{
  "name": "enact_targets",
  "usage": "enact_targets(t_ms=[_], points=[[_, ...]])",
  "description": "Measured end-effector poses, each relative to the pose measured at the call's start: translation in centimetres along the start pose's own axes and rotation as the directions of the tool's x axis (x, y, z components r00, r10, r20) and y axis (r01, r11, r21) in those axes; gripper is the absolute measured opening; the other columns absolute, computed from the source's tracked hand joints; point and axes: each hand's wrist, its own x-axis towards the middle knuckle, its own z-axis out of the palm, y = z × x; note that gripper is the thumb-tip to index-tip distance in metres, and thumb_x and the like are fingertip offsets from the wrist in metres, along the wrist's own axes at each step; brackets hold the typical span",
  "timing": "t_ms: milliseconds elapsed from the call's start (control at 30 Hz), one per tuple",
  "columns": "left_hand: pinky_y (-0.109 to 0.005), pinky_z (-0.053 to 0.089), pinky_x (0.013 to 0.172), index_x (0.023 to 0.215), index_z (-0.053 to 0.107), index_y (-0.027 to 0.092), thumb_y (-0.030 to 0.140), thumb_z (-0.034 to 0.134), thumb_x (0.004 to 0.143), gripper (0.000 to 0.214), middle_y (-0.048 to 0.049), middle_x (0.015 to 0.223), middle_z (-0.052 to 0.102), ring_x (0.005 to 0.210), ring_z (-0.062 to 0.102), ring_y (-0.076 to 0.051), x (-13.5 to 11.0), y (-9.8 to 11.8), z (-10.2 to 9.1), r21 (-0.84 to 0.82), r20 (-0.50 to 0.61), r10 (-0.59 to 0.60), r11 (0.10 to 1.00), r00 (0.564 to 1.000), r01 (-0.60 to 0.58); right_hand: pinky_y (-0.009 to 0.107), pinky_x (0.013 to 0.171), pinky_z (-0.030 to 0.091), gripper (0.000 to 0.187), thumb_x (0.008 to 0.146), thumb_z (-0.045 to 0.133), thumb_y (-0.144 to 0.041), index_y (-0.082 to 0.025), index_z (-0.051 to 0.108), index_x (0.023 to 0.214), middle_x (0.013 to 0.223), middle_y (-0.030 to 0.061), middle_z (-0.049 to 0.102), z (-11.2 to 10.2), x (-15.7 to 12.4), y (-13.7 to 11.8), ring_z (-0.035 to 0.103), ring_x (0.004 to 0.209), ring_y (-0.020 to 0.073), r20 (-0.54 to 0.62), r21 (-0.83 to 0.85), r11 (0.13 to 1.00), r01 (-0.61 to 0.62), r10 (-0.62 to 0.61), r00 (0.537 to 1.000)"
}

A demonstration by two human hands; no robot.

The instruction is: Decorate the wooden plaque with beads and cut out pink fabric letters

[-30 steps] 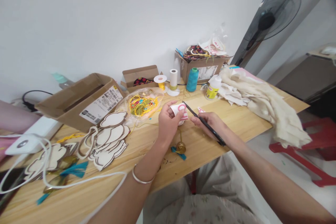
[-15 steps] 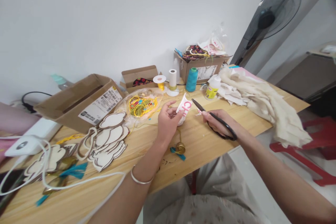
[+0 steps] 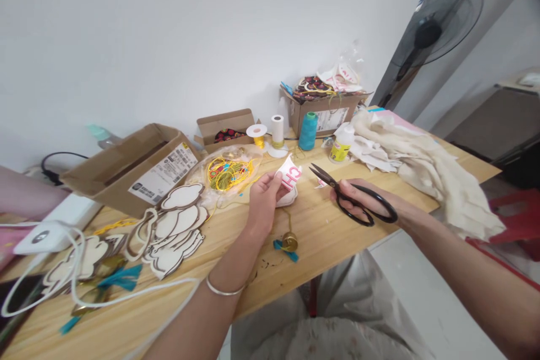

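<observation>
Frame centre: left hand (image 3: 266, 192) pinches lettered cloth (image 3: 290, 174); right hand (image 3: 358, 194), curled round scissors (image 3: 329, 179), has drawn clear, cutting apparently paused.

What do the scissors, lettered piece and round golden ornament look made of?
Scissors: dark blades with a dull metallic sheen, probably steel; glossy black handles, coated metal or plastic. Lettered piece: likely matte white cloth, from its soft-looking bend. Round golden ornament: seemingly brass-coloured metal, from its shine.
</observation>
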Motion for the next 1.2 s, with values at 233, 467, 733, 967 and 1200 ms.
enact_targets(t_ms=[233, 467, 733, 967, 1200], points=[[-0.022, 0.049, 0.068, 0.082, 0.06, 0.013, 0.03, 0.064, 0.069, 0.021, -0.0028, 0.075, 0.067, 0.065, 0.061, -0.009, -0.4, 0.2, 0.4, -0.018, 0.092, -0.068, 0.997, 0.993, 0.07, 0.021, 0.037, 0.034, 0.049, 0.059, 0.06, -0.063, -0.018, 0.046, 0.074, 0.048, -0.0066, 0.044, 2.7, 1.5, -2.8, 0.039, 0.038, 0.0071, -0.368, 0.026, 0.985, 0.168, -0.147, 0.918], [-0.022, 0.049, 0.063, 0.088, 0.06, 0.014, 0.029, 0.07, 0.064, 0.03, -0.002, 0.076, 0.067, 0.063, 0.06, -0.009, -0.6, 0.0, 0.2, 0.016, 0.116, -0.085, 0.996, 0.99, 0.084, 0.02, 0.044, 0.034, 0.042, 0.057, 0.068, -0.046, -0.019, 0.046, 0.08, 0.054, -0.008, 0.042, 4.6, 6.2, -1.8, 0.039, 0.046, 0.0071, -0.403, -0.026, 0.922, 0.387, -0.364, 0.84], [-0.015, 0.045, 0.051, 0.071, 0.066, 0.011, 0.027, 0.074, 0.057, 0.023, -0.001, 0.061, 0.065, 0.051, 0.055, -0.006, 0.0, 0.9, -0.2, 0.068, 0.003, -0.096, 0.993, 0.995, 0.096, 0.021, 0.048, 0.033, 0.019, 0.072, 0.055, -0.033, -0.018, 0.056, 0.083, 0.058, -0.003, 0.047, 1.2, 8.7, 0.2, 0.041, 0.05, 0.0095, -0.217, -0.487, 0.785, 0.384, -0.535, 0.817], [-0.017, 0.048, 0.056, 0.075, 0.064, 0.012, 0.028, 0.066, 0.068, 0.017, -0.002, 0.068, 0.063, 0.058, 0.056, -0.007, 0.2, 1.2, -0.6, 0.038, -0.078, -0.041, 0.998, 0.996, 0.044, 0.023, 0.046, 0.036, 0.028, 0.068, 0.059, -0.042, -0.019, 0.053, 0.084, 0.058, -0.0022, 0.049, -0.1, 8.3, 0.2, 0.046, 0.051, 0.012, -0.539, -0.336, 0.887, 0.318, -0.458, 0.707], [-0.02, 0.05, 0.062, 0.079, 0.063, 0.013, 0.033, 0.063, 0.071, 0.021, -0.0035, 0.074, 0.064, 0.064, 0.058, -0.009, 0.1, 1.0, -0.7, -0.038, -0.032, -0.06, 0.998, 0.998, 0.059, 0.023, 0.046, 0.037, 0.035, 0.07, 0.056, -0.049, -0.017, 0.055, 0.083, 0.056, -0.0016, 0.05, 0.5, 8.1, 0.0, 0.047, 0.05, 0.012, -0.499, -0.438, 0.854, 0.281, -0.491, 0.714]])
